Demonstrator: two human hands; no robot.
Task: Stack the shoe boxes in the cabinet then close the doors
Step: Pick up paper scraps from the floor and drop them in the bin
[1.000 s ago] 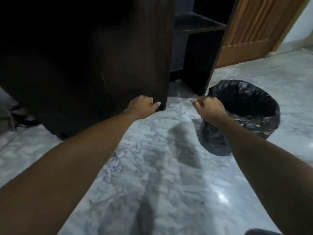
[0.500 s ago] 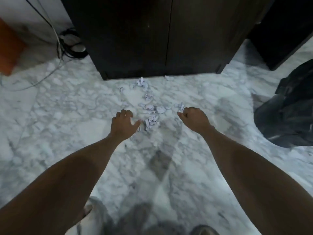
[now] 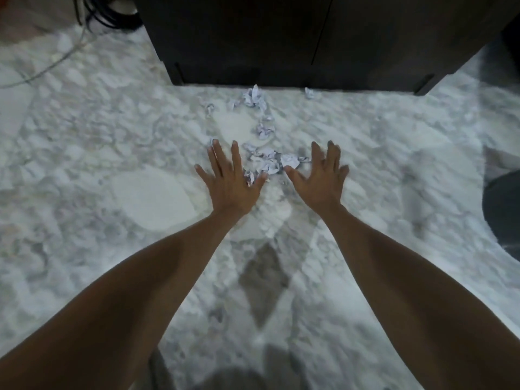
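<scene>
Your two hands, the left hand [image 3: 230, 181] and the right hand [image 3: 320, 178], are spread flat over the marble floor [image 3: 112, 170]. One dark cabinet [image 3: 281, 38] with two closed doors stands at the floor's far edge. Roughly ten crumpled paper scraps [image 3: 264, 161] are scattered before it; blur prevents an exact count.

A room in what appears to be a home: white-and-grey marble floor [image 3: 126, 192], a dark wooden cabinet [image 3: 281, 38] with doors shut at 12 o'clock, crumpled paper scraps [image 3: 266, 161] at centre, black cables [image 3: 109, 15] coiled at 11 o'clock.
</scene>
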